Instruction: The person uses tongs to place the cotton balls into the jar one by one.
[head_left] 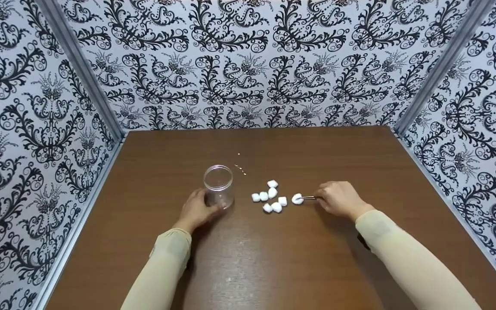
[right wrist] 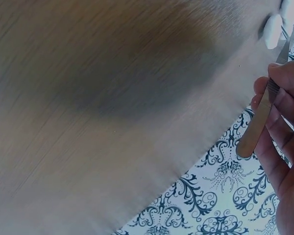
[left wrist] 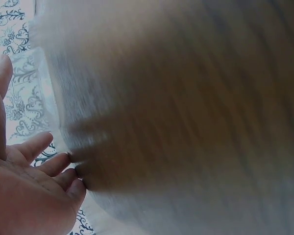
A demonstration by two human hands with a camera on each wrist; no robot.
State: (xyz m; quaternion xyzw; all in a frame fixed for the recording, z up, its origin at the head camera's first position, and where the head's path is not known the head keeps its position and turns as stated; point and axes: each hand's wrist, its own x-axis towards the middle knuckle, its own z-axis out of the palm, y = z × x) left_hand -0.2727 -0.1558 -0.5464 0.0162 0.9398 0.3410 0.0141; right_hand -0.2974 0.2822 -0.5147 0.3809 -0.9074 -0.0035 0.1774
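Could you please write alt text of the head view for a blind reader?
A right hand holds tweezers to a white puff, near seven more puffs on a brown table. The left hand holds a clear jar.

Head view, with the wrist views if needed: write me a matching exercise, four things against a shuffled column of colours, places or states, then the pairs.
1. Jar
2. Tweezers
3. Cotton-like pieces
4. Table

A. Brown, wood-grained
B. Transparent, upright, at the left hand
C. White, mostly clustered right of the transparent thing
D. Slim, metallic, pinched in the right hand

Pairs: 1-B, 2-D, 3-C, 4-A
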